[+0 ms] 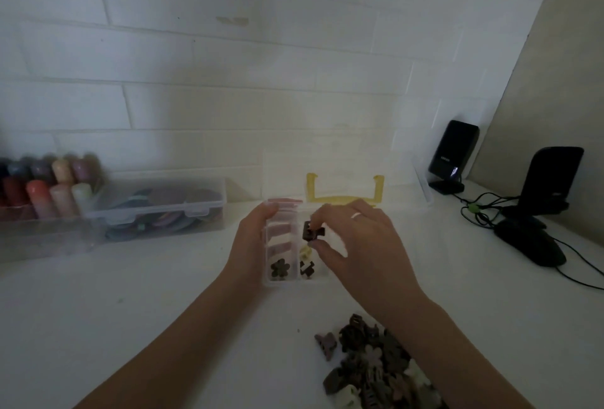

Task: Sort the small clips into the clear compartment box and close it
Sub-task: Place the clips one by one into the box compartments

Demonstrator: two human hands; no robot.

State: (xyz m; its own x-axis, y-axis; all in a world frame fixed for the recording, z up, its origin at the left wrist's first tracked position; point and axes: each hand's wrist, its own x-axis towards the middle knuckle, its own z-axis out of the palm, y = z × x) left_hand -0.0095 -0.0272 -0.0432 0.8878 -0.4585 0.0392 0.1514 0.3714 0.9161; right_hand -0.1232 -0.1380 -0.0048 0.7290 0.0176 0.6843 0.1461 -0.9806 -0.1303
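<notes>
Fingers of my right hand [356,238] pinch a dark brown clip [312,230] over the right column of the clear compartment box [295,282], thumb low and forefinger on top; I judge that grip is chosen so the clip can be dropped straight into a cell without brushing the dividers; my left hand [253,238] wraps the box's left wall, fingers curled over the rim, which I take as bracing a light box that would otherwise skid; its lid [343,160] stands open behind, yellow latch [343,194] showing, so closing is some way off. Near cells already hold a dark flower clip [280,269], a cream clip [305,251] and another dark one [307,269]; the unsorted pile [376,363] lies near my right forearm, close for short reaches. White tabletop [163,310] runs to a white brick-pattern wall [228,65]; at left sit a clear case [157,209] of coloured items and a blurred row of coloured bottles [49,186]; at right, two black stands [452,153] with trailing cables [483,209]; light is dim.
</notes>
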